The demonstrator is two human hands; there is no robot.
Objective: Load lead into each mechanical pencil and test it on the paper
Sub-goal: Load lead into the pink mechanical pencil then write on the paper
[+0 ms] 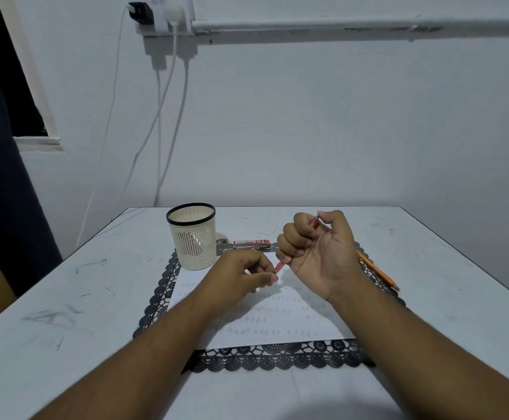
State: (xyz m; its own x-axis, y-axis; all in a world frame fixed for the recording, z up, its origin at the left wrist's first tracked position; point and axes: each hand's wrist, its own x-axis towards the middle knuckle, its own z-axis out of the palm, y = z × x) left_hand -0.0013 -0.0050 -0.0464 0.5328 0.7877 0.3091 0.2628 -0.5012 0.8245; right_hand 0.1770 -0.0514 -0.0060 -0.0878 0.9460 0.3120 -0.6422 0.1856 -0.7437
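Holding the red pencil fist-tight in the right hand, tip slanting down above the paper, the person pinches at its tip with the left hand; whether a lead sits there is too small to tell. Feeding lead likely needs a straight, gentle push. The lead case lies beside the cup on the worktop.

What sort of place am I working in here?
Likely a plain home or office desk set against a wall: a white table with paper on a black lace mat, a cream pen holder, and chargers plugged in above.
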